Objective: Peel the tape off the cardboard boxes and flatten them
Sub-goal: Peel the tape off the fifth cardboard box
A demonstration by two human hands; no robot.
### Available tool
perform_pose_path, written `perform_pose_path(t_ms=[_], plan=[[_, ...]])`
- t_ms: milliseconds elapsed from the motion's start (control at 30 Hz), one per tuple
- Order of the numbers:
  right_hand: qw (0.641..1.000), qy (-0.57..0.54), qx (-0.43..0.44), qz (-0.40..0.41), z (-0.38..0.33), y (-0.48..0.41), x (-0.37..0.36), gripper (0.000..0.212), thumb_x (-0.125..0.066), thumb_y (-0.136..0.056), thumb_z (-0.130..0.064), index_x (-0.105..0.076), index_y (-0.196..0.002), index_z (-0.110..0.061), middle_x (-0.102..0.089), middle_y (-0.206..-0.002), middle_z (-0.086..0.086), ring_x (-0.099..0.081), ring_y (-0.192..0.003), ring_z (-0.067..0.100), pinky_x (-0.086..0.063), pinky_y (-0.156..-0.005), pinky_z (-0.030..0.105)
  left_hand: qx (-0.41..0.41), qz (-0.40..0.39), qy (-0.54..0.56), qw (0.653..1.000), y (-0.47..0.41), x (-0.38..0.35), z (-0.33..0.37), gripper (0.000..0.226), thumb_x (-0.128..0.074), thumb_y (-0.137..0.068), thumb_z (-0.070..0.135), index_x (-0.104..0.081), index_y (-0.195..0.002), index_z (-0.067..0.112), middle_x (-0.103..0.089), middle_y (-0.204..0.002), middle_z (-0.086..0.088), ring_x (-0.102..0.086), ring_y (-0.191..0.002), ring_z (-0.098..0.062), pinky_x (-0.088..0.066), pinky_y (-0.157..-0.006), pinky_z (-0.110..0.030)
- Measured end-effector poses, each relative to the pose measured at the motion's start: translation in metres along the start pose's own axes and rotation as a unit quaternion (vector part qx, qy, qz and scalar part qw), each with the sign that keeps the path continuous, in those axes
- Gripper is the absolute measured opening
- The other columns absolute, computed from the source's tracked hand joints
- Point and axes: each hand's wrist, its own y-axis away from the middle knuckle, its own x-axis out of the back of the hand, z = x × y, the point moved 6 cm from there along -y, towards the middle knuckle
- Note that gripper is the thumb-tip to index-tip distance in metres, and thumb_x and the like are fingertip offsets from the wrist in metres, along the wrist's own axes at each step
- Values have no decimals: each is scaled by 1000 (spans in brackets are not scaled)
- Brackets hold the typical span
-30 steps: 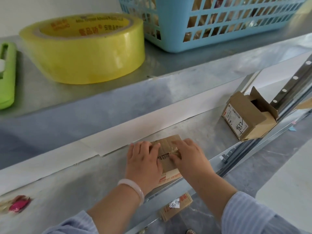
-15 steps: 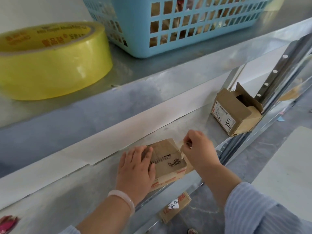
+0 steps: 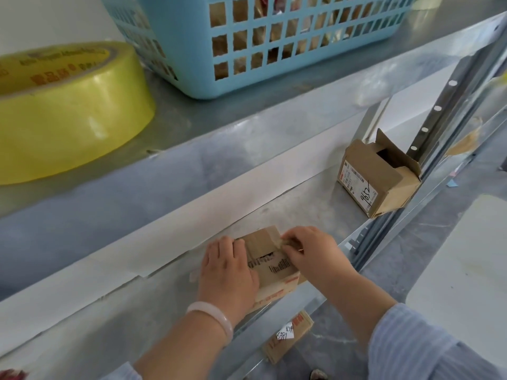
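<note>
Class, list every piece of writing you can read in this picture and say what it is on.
"9652", handwritten: label of the open box.
"6391" and "839", handwritten: white tag on the flattened box lying below the shelf.
Barcode on the box under both hands: digits unreadable.
Red print on the tape roll: blurred.

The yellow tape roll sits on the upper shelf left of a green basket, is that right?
Not quite. In the head view the basket is blue, not green. The yellow tape roll does sit on the upper shelf, left of it.
</note>
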Motion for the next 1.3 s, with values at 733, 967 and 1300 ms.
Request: perform_pose_path(t_ms=[733, 967, 1300], plan=[[998, -23, -52, -16, 12, -11, 1, 14, -64, -90, -30, -61, -104, -31, -56, -86, -19, -54, -78, -1, -42, -62, 10, -7, -40, -34, 999, -6, -15, 10, 68, -19, -95, 54, -15, -154, 19, -22, -150, -3, -15, -138, -24, -1, -120, -46], [981, -165, -96, -35, 31, -17, -2, 9, -63, -93, -18, -60, -94, -26, -72, -72, -6, -69, -69, 3, -59, -72, 27, -44, -16, -8, 999, -2, -12, 8, 70, -22, -91, 54, -44, -144, 14, -47, -135, -5, -39, -126, -27, -27, -115, -51], [986, -129, -77, 67, 33, -26, -1, 16, -59, -94, -14, -59, -92, -30, -65, -87, -6, -66, -76, 10, -57, -74, 31, -61, -10, -6, 998, 0, -9, 10, 65, -31, -90, 53, -52, -139, 15, -52, -129, -3, -45, -120, -25, -38, -108, -51]])
